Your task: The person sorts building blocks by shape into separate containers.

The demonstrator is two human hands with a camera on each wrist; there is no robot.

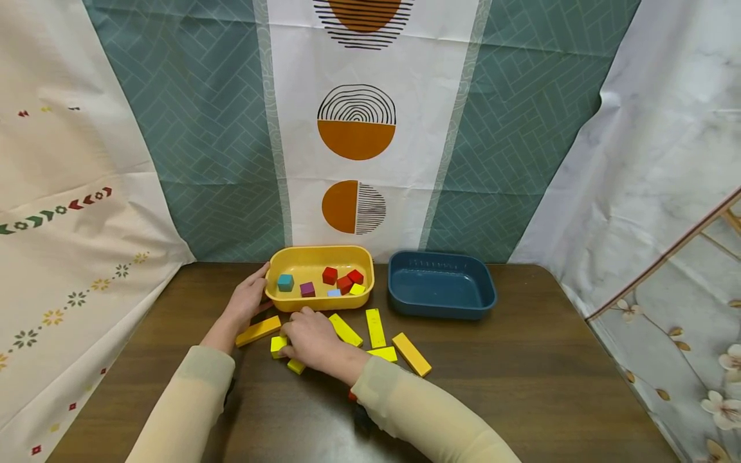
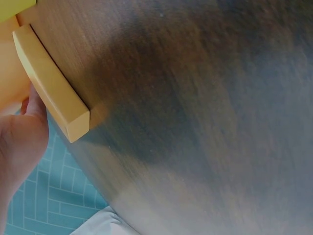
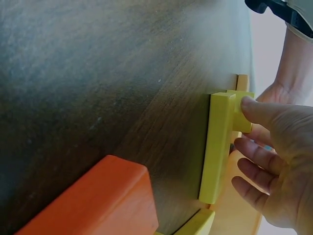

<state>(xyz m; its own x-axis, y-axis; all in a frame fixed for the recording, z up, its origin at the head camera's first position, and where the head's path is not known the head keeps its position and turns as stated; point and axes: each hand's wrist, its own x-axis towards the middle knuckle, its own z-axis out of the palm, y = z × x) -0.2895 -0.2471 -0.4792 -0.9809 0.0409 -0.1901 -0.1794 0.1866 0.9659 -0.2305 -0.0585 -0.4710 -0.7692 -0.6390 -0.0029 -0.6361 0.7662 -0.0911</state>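
Observation:
My left hand (image 1: 244, 302) rests against the left side of a yellow tray (image 1: 320, 251), its fingers along the outer wall. An orange block (image 2: 54, 83) lies on the table just in front of that hand. My right hand (image 1: 315, 341) is in front of the tray, its thumb and index finger pinching a yellow cube (image 3: 241, 115); its other fingers are loosely bent. Close by lies a long yellow block (image 3: 217, 147), mostly covered by the right hand in the head view. Inside the tray sit a teal cube (image 1: 285, 283), a purple cube (image 1: 307, 290) and several red cubes (image 1: 330, 276).
A dark blue tray (image 1: 442, 315) stands right of the yellow one. Yellow blocks (image 1: 375, 328) and another orange block (image 1: 411, 354) lie before the trays on the wooden table (image 1: 521, 386). Behind the table hangs a patterned curtain (image 1: 220, 128).

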